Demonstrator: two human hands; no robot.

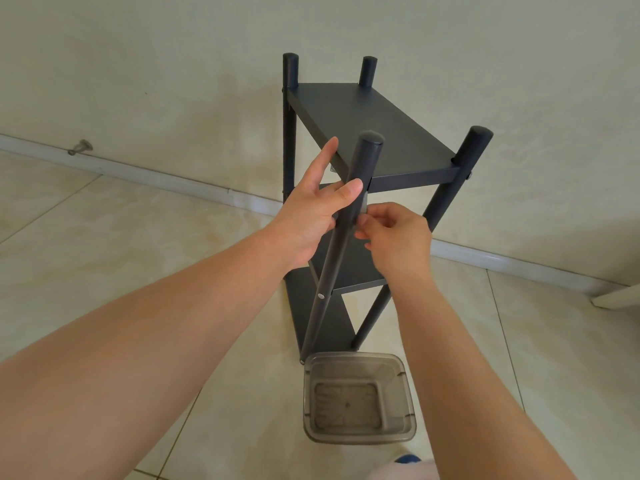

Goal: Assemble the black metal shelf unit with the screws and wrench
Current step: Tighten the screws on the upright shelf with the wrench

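Note:
The black metal shelf unit [374, 129] stands upright on the tiled floor, with three shelves between four round posts. My left hand [311, 216] holds the near front post [360, 174] just under the top shelf, thumb across the post and fingers stretched behind it. My right hand [394, 237] is right of that post, its fingertips pinched together against it on something small that I cannot make out. A silver screw head [321, 296] shows lower on the same post at the middle shelf. No wrench is visible.
A translucent grey plastic container [356, 400] sits on the floor at the shelf's foot. The wall and white baseboard [173, 178] run close behind, with a metal door stop [80, 147] at the left. A pale object's edge [616, 296] is at the right.

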